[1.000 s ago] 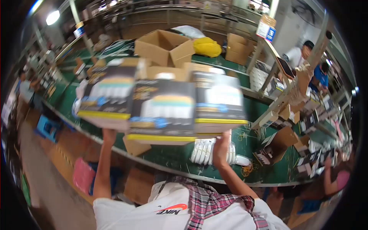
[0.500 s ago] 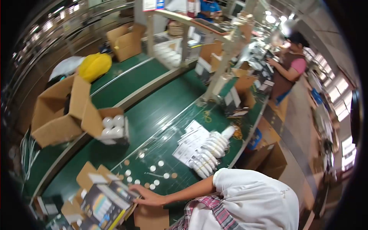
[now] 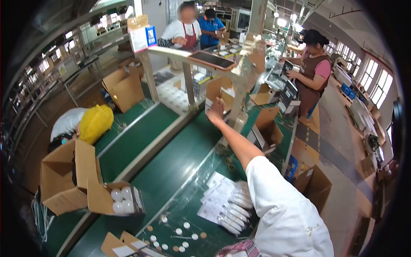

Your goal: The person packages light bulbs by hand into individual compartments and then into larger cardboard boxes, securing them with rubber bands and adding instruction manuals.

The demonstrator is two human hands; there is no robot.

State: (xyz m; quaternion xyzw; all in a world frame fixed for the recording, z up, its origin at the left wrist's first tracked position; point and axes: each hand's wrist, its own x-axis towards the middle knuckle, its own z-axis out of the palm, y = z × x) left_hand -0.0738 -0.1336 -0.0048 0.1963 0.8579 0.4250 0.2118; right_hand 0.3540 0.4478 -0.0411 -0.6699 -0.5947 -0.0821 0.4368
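Observation:
My right hand, at the end of a white sleeve, stretches across the green work surface. Its fingers are bent at the near side of an open carton, gripping it beside a post. A rounded white item shows inside that carton. Another open carton stands to the right of my forearm. Below the arm lie printed sheets and a bundle of white items in clear plastic, partly covered by my sleeve. My left hand is out of view.
A carton of white bulbs sits at left beside a larger open box and a yellow bag. Small white discs lie scattered in front. A phone rests on the raised rail. Co-workers stand beyond and at right.
My right hand has left the printed cartons at the lower left and reached forward to the carton by the post. The camera view has tilted up, showing more co-workers.

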